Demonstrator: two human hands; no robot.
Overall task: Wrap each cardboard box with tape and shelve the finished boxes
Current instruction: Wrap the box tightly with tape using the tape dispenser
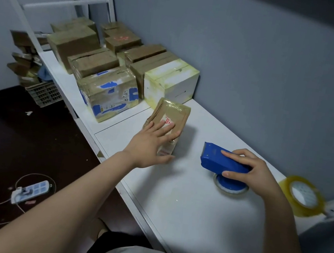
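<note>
Small taped box (169,124) mid-table, near front edge. Left hand (150,145) flat on it, fingers straight and spread. Stretch of white table (183,203) separates box from blue tape dispenser (221,161), whose roll touches tabletop. Right hand (255,174) curled round dispenser. Finished boxes (107,91) crowd far end against wall (253,74). Spare tape roll (301,195) at right end.

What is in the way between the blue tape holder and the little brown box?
Nothing visible. Only white table lies between the blue tape dispenser in the right hand and the small brown box that the left hand touches.
</note>
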